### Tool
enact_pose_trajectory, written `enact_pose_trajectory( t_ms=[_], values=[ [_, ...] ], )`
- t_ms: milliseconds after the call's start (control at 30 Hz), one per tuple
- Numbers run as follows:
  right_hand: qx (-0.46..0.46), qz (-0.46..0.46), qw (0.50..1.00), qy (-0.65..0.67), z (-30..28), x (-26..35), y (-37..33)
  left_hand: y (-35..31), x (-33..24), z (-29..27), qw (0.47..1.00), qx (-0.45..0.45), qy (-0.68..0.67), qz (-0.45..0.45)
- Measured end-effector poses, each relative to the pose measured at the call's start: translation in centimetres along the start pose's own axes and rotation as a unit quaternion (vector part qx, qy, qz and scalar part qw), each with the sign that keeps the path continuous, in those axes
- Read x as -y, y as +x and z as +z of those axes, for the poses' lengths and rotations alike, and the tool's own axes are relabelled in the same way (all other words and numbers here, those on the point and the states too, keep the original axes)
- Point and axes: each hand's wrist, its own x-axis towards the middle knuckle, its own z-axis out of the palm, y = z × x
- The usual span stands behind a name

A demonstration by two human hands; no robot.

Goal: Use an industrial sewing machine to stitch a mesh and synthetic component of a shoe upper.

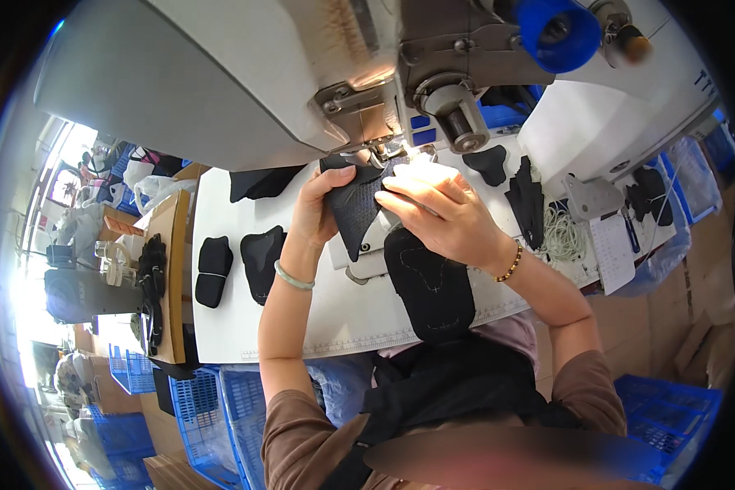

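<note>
A black piece of mesh-textured fabric lies under the presser foot of a sewing machine, its pointed lower end hanging toward me. My left hand pinches its left edge, thumb on top. On the other side, my right hand has its fingers bent together at the fabric's right edge, close to the needle area. Strong lamp light washes out those fingers and the needle. Below my right hand, a larger black padded piece with a stitched outline rests across the table's front edge.
On the white table lie black padded pieces at the left and black strips at the right. A heap of pale cord sits beside a paper sheet. Blue crates stand below at the left.
</note>
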Motion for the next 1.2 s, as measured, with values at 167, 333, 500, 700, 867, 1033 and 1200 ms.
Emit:
enact_pose_trajectory(
  t_ms=[167, 333, 500, 700, 867, 1033, 1200],
  values=[
    [-0.021, -0.003, 1.0, 0.008, -0.1, -0.1, 0.2, -0.7, 0.3, 1.0, 1.0, -0.018, -0.013, 0.006],
    [-0.019, -0.003, 0.999, 0.027, -0.1, 0.0, 0.1, -2.6, 1.4, 2.5, 0.995, -0.085, 0.015, 0.049],
    [-0.013, -0.015, 0.999, 0.048, -0.1, 0.0, -0.2, -2.9, 1.9, 2.7, 0.995, -0.091, 0.0, 0.044],
    [-0.021, -0.011, 0.998, 0.06, -0.5, -0.3, -0.2, -3.1, 2.1, 2.9, 0.993, -0.1, 0.005, 0.059],
    [-0.018, -0.034, 0.998, 0.059, -0.6, -1.2, -0.1, -3.5, 1.4, 3.5, 0.989, -0.145, -0.016, 0.01],
    [-0.011, -0.014, 0.993, 0.113, -1.6, -2.8, -0.3, -4.5, 2.8, 4.7, 0.986, -0.116, 0.06, 0.106],
    [-0.037, -0.038, 0.991, 0.12, -2.0, -3.4, -0.6, -4.6, 3.8, 5.6, 0.98, -0.125, 0.062, 0.141]
  ],
)
